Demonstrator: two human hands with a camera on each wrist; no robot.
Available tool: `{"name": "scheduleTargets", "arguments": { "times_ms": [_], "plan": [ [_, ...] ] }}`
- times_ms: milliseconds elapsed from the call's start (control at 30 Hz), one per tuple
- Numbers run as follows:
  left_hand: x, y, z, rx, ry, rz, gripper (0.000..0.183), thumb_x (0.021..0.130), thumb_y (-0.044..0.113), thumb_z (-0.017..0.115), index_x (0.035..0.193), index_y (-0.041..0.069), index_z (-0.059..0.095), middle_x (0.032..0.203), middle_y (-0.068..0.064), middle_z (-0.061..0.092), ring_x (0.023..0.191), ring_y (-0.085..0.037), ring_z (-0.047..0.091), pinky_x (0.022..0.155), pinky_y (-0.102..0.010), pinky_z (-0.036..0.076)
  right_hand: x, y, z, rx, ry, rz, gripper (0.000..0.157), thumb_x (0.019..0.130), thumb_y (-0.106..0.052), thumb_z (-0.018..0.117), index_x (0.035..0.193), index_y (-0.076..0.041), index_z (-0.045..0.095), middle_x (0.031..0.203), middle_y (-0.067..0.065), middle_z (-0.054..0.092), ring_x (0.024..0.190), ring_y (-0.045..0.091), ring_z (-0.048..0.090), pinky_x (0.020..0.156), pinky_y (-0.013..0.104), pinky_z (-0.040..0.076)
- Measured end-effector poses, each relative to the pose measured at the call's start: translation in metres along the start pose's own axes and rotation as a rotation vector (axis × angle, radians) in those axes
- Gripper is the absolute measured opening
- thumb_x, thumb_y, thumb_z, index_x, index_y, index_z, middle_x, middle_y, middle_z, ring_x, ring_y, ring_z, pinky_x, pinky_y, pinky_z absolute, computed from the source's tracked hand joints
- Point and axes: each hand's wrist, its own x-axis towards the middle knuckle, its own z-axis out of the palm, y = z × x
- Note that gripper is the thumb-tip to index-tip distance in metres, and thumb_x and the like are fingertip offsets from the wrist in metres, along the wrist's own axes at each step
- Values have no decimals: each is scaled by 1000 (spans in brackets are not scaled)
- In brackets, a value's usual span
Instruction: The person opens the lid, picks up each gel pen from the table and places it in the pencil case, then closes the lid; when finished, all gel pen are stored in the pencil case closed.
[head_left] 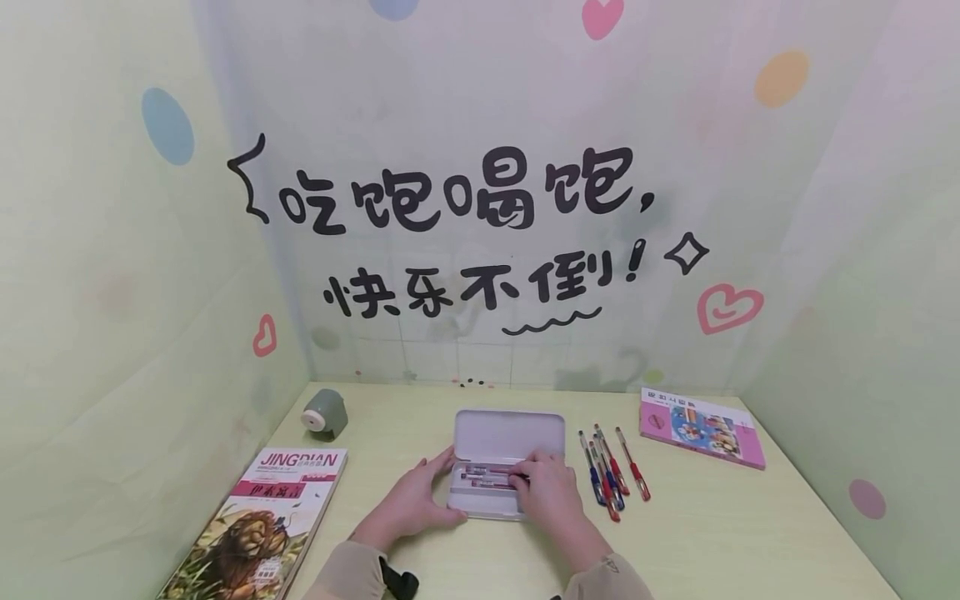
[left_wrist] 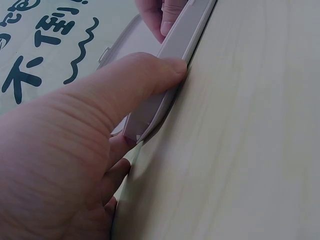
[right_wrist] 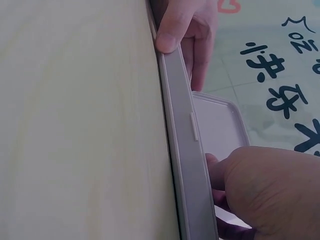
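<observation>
A pale lilac pencil case lies on the table with its lid raised at the back. At its left end, my left hand grips the case, thumb along the front wall and fingers round the far side. My right hand reaches over the right half, its fingertips down inside, pinching the end of a red pen. Several pens lie crosswise in the case, partly hidden by that hand. In the right wrist view the right hand bends in over the rim; its fingertips are partly hidden.
Several red and blue pens lie loose right of the case. A pink book sits at the back right. On the left are a thick book with a lion cover and a grey-green pencil sharpener. Printed cloth walls enclose the table.
</observation>
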Motion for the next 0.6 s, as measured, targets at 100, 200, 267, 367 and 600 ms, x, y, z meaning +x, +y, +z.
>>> {"name": "scheduleTargets", "arguments": {
  "times_ms": [100, 200, 267, 367, 600],
  "plan": [
    [0, 0, 0, -4, -1, 3, 124, 73, 48, 97, 174, 13, 33, 167, -3, 57, 159, -65, 33, 130, -81, 26, -1, 3, 0, 19, 29, 8, 7, 98, -26, 82, 102, -25, 86, 106, -2, 73, 103, 22, 63, 87, 50, 55],
    [0, 0, 0, 0, 0, 7, 124, 73, 48, 97, 174, 13, 33, 168, -3, 57, 159, -64, 33, 130, -81, 26, -3, 8, -4, 34, 65, 32, 7, 99, -27, 81, 104, -24, 85, 110, 0, 74, 105, 25, 66, 91, 54, 58],
    [-1, 1, 0, 2, 1, 9, 125, 73, 49, 97, 174, 13, 33, 167, -4, 57, 159, -64, 33, 131, -80, 25, -3, 14, -7, 56, 90, 55, 10, 100, -27, 81, 108, -22, 85, 115, 2, 76, 108, 28, 68, 95, 57, 60],
    [-1, 1, 0, 0, 2, 9, 125, 73, 49, 97, 174, 13, 33, 167, -4, 57, 160, -63, 33, 131, -80, 25, -3, 26, -11, 84, 121, 82, 16, 101, -28, 79, 115, -21, 84, 122, 7, 78, 113, 35, 70, 100, 61, 62],
    [0, 1, -1, 3, 2, 5, 125, 73, 48, 98, 174, 13, 33, 168, -4, 57, 160, -64, 33, 131, -80, 25, -5, 53, -23, 131, 147, 159, 31, 105, -30, 74, 132, -17, 77, 132, 16, 74, 128, 44, 66, 109, 68, 57]
  ]
}}
